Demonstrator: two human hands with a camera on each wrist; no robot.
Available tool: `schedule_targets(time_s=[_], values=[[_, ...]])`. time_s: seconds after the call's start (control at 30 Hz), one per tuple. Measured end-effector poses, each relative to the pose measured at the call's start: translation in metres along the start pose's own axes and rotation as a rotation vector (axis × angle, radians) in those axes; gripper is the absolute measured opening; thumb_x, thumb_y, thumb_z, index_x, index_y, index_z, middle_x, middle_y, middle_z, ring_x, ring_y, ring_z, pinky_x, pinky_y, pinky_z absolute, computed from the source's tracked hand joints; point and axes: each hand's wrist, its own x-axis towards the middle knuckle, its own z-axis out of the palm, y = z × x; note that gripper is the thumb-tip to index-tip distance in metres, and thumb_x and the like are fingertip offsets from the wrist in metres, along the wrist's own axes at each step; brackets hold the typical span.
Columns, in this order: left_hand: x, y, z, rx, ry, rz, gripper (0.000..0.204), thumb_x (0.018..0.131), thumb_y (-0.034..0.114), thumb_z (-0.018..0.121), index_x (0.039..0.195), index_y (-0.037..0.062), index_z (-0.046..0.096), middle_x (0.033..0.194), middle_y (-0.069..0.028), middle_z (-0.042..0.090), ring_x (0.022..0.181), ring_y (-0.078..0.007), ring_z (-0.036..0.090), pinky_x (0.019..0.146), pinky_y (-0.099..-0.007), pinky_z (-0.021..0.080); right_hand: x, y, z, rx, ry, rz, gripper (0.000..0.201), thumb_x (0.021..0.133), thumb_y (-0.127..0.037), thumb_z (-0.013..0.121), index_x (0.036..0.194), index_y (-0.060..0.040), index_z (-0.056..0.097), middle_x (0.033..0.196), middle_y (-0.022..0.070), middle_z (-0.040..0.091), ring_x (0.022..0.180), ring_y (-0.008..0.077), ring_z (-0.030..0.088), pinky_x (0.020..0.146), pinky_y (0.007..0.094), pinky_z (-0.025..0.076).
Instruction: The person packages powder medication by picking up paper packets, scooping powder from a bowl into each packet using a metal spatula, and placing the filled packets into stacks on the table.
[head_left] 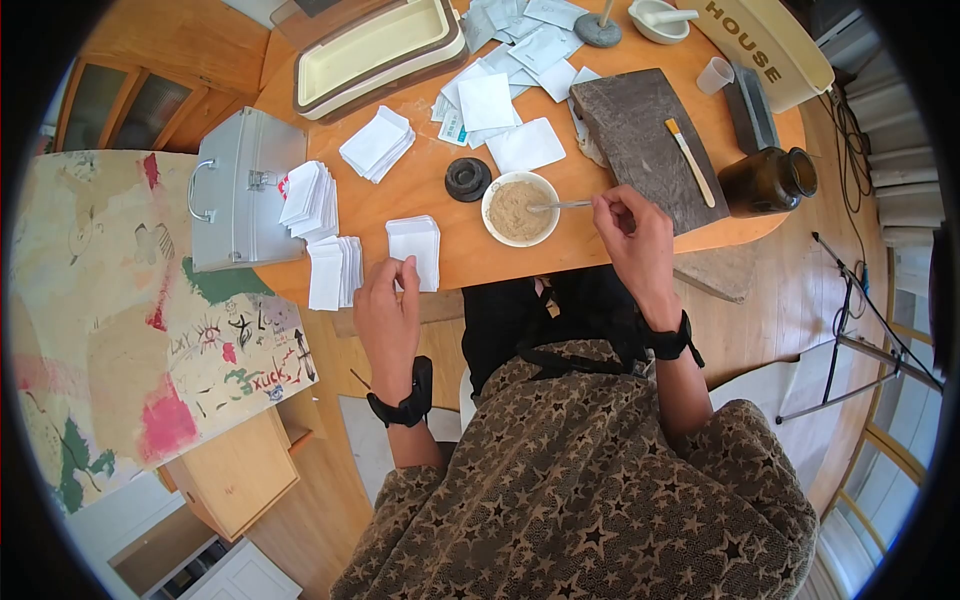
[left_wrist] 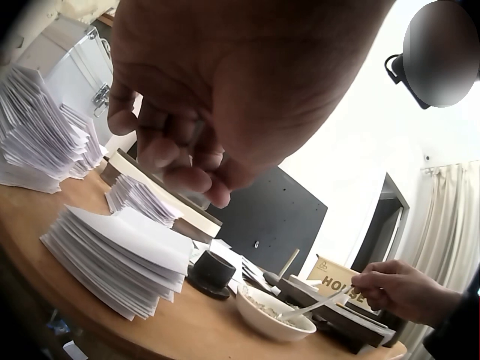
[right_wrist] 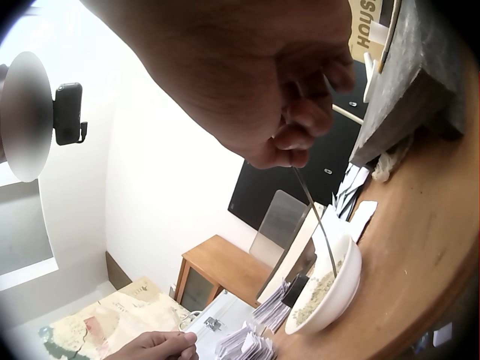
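Observation:
My right hand pinches the handle end of a slim metal spoon. Its other end is sunk in tan powder inside a small white bowl, hiding the tip. Over the near edge of a stack of white paper packets hovers my left hand, its fingers loosely bent with nothing between them. In the left wrist view that stack lies below the hand. A round black stamp-like piece sits just behind the bowl.
More packet stacks lie left, beside a silver case. Behind are a cream box and scattered sachets. Right of the bowl are a dark slab bearing a brush, and a brown jar.

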Motion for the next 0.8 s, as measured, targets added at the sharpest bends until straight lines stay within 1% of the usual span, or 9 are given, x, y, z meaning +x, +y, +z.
schedule_targets(time_s=[0.23,0.33,0.47,0.57,0.63,0.67,0.73,0.77,0.8], values=[[0.000,0.000,0.001,0.027,0.000,0.000,0.025,0.097,0.019,0.066,0.081,0.0022,0.058,0.074,-0.0089,0.058,0.064,-0.0280,0.054,0.063,-0.0381,0.040,0.000,0.000,0.002,0.003,0.000,-0.005,0.015,0.091,-0.014,0.072,0.083,-0.0018,0.067,0.064,0.0108,0.063,0.054,0.0234,0.062,0.054,0.0346,0.046],[0.000,0.000,0.001,0.016,0.003,-0.001,0.023,0.097,0.020,0.067,0.083,0.0039,0.060,0.073,-0.0074,0.057,0.062,-0.0268,0.052,0.064,-0.0373,0.038,0.001,-0.003,0.000,0.013,0.000,0.005,0.015,0.091,-0.014,0.072,0.084,-0.0022,0.067,0.064,0.0107,0.063,0.054,0.0236,0.061,0.054,0.0344,0.046],[0.004,0.005,-0.003,0.013,-0.015,-0.025,0.021,0.096,0.021,0.069,0.085,0.0050,0.061,0.074,-0.0064,0.057,0.064,-0.0260,0.054,0.066,-0.0370,0.037,0.001,0.000,0.001,0.013,0.013,-0.006,0.015,0.091,-0.014,0.072,0.084,-0.0025,0.067,0.064,0.0105,0.063,0.055,0.0237,0.061,0.054,0.0340,0.046],[0.012,0.006,-0.006,-0.011,0.007,0.021,0.018,0.095,0.021,0.070,0.087,0.0064,0.062,0.074,-0.0054,0.058,0.067,-0.0248,0.055,0.067,-0.0368,0.037,0.001,-0.002,0.000,0.007,0.007,0.014,0.015,0.091,-0.015,0.073,0.084,-0.0024,0.067,0.065,0.0102,0.063,0.056,0.0233,0.060,0.055,0.0335,0.045],[0.020,0.011,-0.011,0.017,0.004,0.051,0.015,0.093,0.021,0.072,0.093,0.0083,0.063,0.075,-0.0042,0.059,0.070,-0.0242,0.057,0.069,-0.0369,0.038,0.001,-0.003,-0.001,-0.003,0.007,0.019,0.015,0.092,-0.015,0.073,0.085,-0.0020,0.067,0.065,0.0101,0.063,0.056,0.0226,0.060,0.055,0.0333,0.045],[0.024,0.012,-0.014,0.019,0.009,0.050,0.015,0.093,0.021,0.072,0.093,0.0083,0.063,0.075,-0.0042,0.059,0.070,-0.0242,0.057,0.069,-0.0369,0.038,0.001,-0.002,-0.001,0.000,0.006,0.015,0.015,0.092,-0.015,0.073,0.085,-0.0020,0.067,0.065,0.0101,0.063,0.056,0.0226,0.060,0.055,0.0333,0.045],[0.034,0.012,-0.019,0.049,0.012,0.110,0.017,0.091,0.021,0.074,0.099,0.0096,0.064,0.077,-0.0036,0.060,0.073,-0.0251,0.058,0.072,-0.0376,0.040,0.000,0.000,-0.001,-0.002,0.003,0.033,0.015,0.092,-0.015,0.073,0.086,-0.0018,0.068,0.066,0.0100,0.063,0.057,0.0217,0.059,0.056,0.0331,0.045],[0.041,0.011,-0.022,0.051,0.016,0.109,0.017,0.091,0.021,0.074,0.099,0.0096,0.064,0.077,-0.0036,0.060,0.073,-0.0251,0.058,0.072,-0.0376,0.040,0.000,0.000,-0.002,0.001,0.002,0.029,0.015,0.092,-0.015,0.073,0.086,-0.0018,0.068,0.066,0.0100,0.063,0.057,0.0217,0.059,0.056,0.0331,0.045],[0.050,0.010,-0.025,0.090,0.030,0.148,0.019,0.090,0.022,0.074,0.101,0.0095,0.064,0.080,-0.0041,0.062,0.075,-0.0259,0.059,0.074,-0.0381,0.041,0.001,0.000,-0.002,0.007,0.002,0.035,0.015,0.092,-0.015,0.073,0.086,-0.0018,0.068,0.066,0.0101,0.064,0.057,0.0216,0.059,0.056,0.0331,0.045]])
